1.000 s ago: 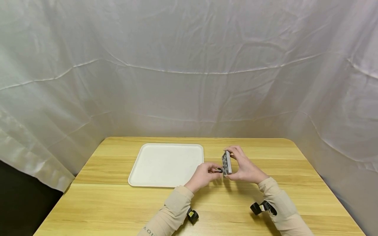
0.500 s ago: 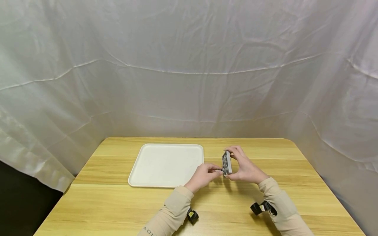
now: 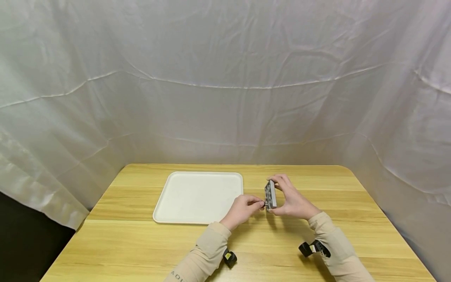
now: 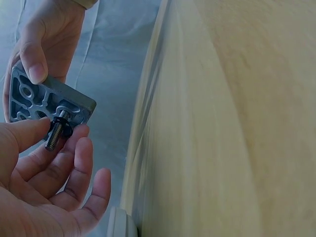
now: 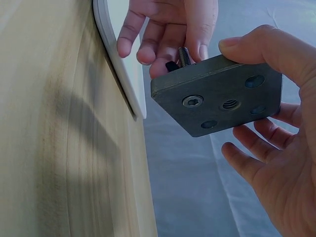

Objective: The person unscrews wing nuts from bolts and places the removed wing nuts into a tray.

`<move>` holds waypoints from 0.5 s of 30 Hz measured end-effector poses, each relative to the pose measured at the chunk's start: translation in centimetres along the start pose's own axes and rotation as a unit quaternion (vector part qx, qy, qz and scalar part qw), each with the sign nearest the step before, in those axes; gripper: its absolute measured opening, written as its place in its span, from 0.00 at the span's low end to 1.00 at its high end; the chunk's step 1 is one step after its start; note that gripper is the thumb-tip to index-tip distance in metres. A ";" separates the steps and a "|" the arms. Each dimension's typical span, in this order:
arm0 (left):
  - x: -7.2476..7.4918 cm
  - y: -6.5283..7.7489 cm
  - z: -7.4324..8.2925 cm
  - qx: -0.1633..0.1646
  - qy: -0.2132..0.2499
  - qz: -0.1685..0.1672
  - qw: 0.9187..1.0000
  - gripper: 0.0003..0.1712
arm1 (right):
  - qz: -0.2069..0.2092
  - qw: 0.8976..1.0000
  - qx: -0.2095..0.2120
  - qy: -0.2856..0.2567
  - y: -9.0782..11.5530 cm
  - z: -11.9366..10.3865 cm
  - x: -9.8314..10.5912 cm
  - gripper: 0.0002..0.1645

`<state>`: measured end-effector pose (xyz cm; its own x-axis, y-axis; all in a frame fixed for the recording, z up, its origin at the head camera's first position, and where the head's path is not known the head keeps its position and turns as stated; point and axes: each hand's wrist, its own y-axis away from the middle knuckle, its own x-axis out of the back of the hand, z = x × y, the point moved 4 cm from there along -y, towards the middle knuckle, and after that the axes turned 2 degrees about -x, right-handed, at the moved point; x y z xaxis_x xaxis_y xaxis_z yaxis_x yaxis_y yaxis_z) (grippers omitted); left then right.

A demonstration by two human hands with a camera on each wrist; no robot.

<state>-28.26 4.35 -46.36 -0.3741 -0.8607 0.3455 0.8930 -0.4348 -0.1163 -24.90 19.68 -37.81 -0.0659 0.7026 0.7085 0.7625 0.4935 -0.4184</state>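
Above table [image 3: 134,246], to right of white tray [image 3: 197,197]: gray metal plate [image 3: 270,194], gripped at opposite edges by right hand [image 3: 294,201]. Looks stiff, dense for its size, hard to damage, slippery on smooth face [image 5: 217,94]; calls for edge hold, clear of bolt [image 4: 58,129]. Pinched by left hand [image 3: 243,209]: black fitting [image 4: 68,131] around bolt. From left wrist: ribbed face [image 4: 49,96], threaded shank [image 4: 52,140]. From right wrist only: smooth face, socket head [image 5: 192,101] near one corner. From head: plate nearly edge-on.

right wrist | black piece [image 5: 172,66], perhaps a nut: partly behind metal plate [image 5: 222,91] | tray [image 5: 136,94]: cut at top
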 end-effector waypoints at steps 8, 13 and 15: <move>0.0 -0.1 -0.2 0.003 0.003 0.006 1.000 0.14 | -0.003 1.000 0.005 0.002 0.0 0.1 -0.1 0.52; 0.0 0.0 -0.1 0.003 -0.004 0.007 1.000 0.17 | -0.005 1.000 0.003 0.000 0.0 0.1 -0.1 0.52; 0.0 0.0 -0.1 0.001 0.000 0.005 1.000 0.19 | -0.004 1.000 0.002 0.001 0.0 0.1 -0.1 0.53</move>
<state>-28.27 4.34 -46.43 -0.3659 -0.8645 0.3447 0.8967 -0.4266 -0.1183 -24.98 19.67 -37.96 -0.0712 0.6972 0.7134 0.7595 0.5015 -0.4143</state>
